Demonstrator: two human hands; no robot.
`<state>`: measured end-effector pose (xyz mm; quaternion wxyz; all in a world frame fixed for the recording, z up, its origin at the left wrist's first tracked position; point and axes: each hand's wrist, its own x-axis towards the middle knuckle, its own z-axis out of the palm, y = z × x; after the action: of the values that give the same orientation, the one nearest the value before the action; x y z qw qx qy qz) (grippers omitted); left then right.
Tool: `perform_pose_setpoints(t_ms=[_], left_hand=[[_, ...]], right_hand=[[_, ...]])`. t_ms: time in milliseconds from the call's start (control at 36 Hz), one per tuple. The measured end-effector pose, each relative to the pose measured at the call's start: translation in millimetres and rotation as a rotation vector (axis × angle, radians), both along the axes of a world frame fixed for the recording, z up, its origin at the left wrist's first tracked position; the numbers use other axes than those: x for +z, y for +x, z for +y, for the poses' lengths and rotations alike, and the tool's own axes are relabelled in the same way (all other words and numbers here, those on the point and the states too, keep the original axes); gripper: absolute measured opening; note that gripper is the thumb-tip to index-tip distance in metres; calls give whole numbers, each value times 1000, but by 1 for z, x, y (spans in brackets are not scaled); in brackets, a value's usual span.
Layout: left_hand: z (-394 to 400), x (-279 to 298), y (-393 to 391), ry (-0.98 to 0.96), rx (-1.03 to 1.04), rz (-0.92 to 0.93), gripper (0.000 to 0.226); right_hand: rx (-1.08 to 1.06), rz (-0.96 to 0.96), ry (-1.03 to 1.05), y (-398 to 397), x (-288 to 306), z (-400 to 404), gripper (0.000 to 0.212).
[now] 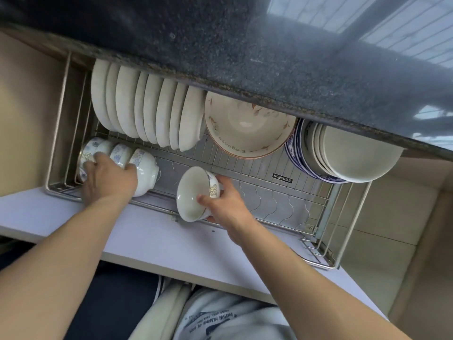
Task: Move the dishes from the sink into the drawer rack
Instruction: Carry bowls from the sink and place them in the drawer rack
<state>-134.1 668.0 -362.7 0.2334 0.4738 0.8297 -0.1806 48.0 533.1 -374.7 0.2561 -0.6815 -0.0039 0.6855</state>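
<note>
Two hands are working over a pulled-out wire rack point(282, 190) that is filling the middle of the frame, under a dark speckled counter point(245, 57) running across the top. We are looking straight down.

At centre, our right hand point(226, 201) is gripping a small patterned bowl point(193, 195), thumb hooked over its rim and fingers curled round its outside. The bowl is tipping on its side, its mouth facing the lower left, just above the rack's front row.

At left, our left hand point(107, 177) is resting on a row of bowls point(122, 158) already lying on their sides in that same front row. Its fingers are bending over them, as if steadying, though we cannot tell how firmly they are holding.

Behind, white plates point(147, 106) are standing on edge in the back row at upper left. A wide bowl point(247, 123) lettered "Elegance" is leaning at centre, and a stack of blue-rimmed and white dishes point(343, 153) is leaning at right. The sink is not showing.

We are judging this as the placing step: one bowl is arriving at the rack. Next, it seems to need setting on edge just right of the row, nested against the last bowl, then letting go gently so nothing is sliding or clinking.
</note>
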Motion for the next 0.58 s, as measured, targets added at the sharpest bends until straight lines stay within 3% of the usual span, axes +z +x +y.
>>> perform_pose_setpoints(t_ms=[56,222,333,472,583], left_hand=[[2,-1,0,-55,-160,-15,57],[20,-6,3,-163,-335,1,56],[28,-9,0,-199,-349,-12,59],[34,-12,-6,-207,-355,9,47],[34,-13,-10,-199,-369,7,35]], right_hand=[[43,-44,21,-14,-1,7,62],[91,-150,30,-49,-9,28,72],[136,-225,26,-68,-12,40,78],[293,-371,69,-93,-12,55,85],[344,-378,85,-106,-16,57,92]])
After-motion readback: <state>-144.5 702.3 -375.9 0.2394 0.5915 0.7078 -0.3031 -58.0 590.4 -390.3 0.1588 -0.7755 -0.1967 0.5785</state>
